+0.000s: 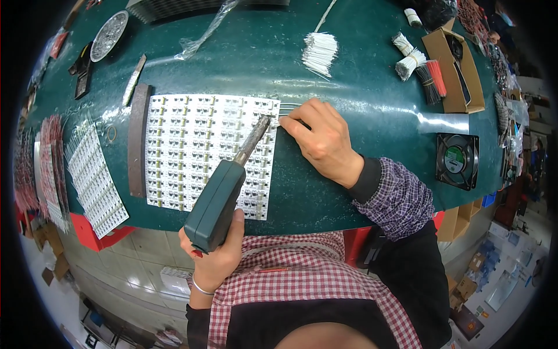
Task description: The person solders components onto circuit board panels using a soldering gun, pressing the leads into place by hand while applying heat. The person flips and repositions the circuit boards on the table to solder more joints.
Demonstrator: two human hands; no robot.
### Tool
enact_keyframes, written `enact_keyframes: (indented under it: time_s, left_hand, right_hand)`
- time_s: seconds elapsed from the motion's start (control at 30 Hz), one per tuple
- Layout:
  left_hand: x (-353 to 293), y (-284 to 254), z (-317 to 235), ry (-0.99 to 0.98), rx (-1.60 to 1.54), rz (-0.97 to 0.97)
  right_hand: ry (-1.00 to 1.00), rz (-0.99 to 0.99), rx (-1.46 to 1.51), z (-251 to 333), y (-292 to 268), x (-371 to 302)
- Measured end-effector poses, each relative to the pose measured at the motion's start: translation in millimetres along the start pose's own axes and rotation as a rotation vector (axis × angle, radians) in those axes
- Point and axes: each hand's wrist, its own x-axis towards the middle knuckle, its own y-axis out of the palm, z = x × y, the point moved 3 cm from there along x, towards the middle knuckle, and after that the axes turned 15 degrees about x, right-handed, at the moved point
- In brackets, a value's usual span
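My left hand [224, 253] is closed around the grip of a dark green soldering gun [215, 200]. Its metal barrel slants up and away, with the tip over the far right corner of a white circuit board panel [195, 154]. Rows of small dark and yellowish parts cover the panel. Beside that corner, the thumb and fingertips of my right hand [322, 139] pinch a thin wire, mostly hidden by the fingers. Several thin wires [288, 106] stick out from the panel's right edge, just beyond the fingertips.
A dark bar [138, 142] lies along the panel's left side. Farther left rests another board panel [96, 177]. White wires [319, 52] lie at the back. Wire bundles [411, 64], an open cardboard box [469, 87] and a black fan [457, 161] occupy the right.
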Motion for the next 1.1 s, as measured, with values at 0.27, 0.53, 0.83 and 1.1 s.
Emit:
enact_keyframes:
  time_s: [0.27, 0.53, 0.83, 1.1]
  left_hand:
    - [-1, -4, -2, 0.021, -0.021, -0.016]
    - [0, -1, -1, 0.033, -0.079, 0.009]
    - [5, 0, -7, 0.017, -0.138, 0.035]
    - [8, 0, -14, 0.057, -0.086, 0.022]
  right_hand:
    - [0.008, 0.015, 0.010, 10, -4, -6]
    - [0.028, -0.016, 0.089, 7, -1, -6]
    - [0.040, -0.016, 0.110, 5, 1, -7]
    - [0.041, -0.010, 0.104, 4, 2, -6]
